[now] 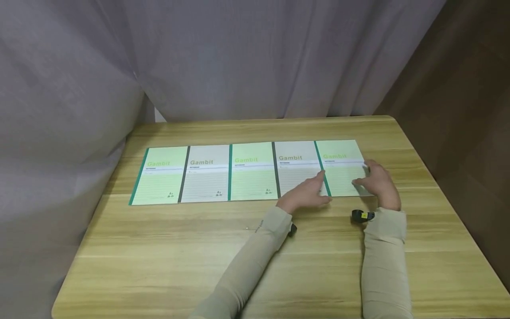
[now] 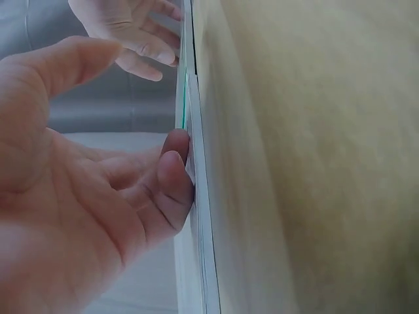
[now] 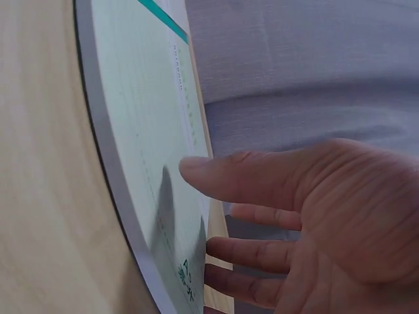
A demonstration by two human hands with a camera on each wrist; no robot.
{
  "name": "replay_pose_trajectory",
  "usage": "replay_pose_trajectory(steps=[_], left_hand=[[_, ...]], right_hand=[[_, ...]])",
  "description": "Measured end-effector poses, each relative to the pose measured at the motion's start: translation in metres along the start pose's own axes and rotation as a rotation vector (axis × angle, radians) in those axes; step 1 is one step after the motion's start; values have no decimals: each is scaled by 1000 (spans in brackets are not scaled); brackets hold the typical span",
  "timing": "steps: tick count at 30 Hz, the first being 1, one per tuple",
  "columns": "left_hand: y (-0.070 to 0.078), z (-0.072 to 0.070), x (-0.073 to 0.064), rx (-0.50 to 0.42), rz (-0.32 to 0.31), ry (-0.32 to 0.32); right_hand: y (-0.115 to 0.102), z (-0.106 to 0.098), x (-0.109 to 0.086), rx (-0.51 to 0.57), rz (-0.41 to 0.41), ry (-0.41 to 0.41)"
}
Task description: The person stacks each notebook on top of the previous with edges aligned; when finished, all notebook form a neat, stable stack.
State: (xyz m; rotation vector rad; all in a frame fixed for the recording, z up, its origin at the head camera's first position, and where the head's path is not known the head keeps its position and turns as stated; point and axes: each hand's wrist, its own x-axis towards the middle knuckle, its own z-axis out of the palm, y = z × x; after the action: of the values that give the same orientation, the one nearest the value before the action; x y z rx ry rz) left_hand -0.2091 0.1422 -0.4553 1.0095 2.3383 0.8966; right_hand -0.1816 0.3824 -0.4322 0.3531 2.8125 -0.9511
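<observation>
Several Gambit notebooks lie flat side by side in a row, light green covers alternating with grey ones. My left hand point(image 1: 304, 194) is over the lower right of a grey notebook point(image 1: 296, 148), its fingertips by the green spine of the rightmost green notebook point(image 1: 340, 148). In the left wrist view, the lower fingers of that hand point(image 2: 78, 203) rest against a cover. Beside the green notebook's right edge is my right hand point(image 1: 381, 182), thumb over the cover. The right wrist view shows this hand's point(image 3: 327, 209) thumb extended and its other fingers along the notebook's edge.
The other notebooks, green point(image 1: 159, 186), grey point(image 1: 205, 186) and green point(image 1: 253, 177), continue the row leftward on the wooden table point(image 1: 159, 257). A grey curtain point(image 1: 239, 62) hangs behind the table. A brown surface point(image 1: 458, 133) borders the right side.
</observation>
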Motion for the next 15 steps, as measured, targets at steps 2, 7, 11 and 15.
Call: replay_pose_trajectory(steps=[2, 7, 11, 15], left_hand=[[0, 1, 0, 14, -2, -8], [1, 3, 1, 37, -10, -21], [2, 3, 2, 5, -17, -31], [5, 6, 4, -8, -21, -17]], right_hand=[[0, 1, 1, -7, 11, -12], [0, 3, 3, -34, 14, -35], [-2, 2, 1, -36, 28, -42], [-5, -2, -4, -41, 69, -24]])
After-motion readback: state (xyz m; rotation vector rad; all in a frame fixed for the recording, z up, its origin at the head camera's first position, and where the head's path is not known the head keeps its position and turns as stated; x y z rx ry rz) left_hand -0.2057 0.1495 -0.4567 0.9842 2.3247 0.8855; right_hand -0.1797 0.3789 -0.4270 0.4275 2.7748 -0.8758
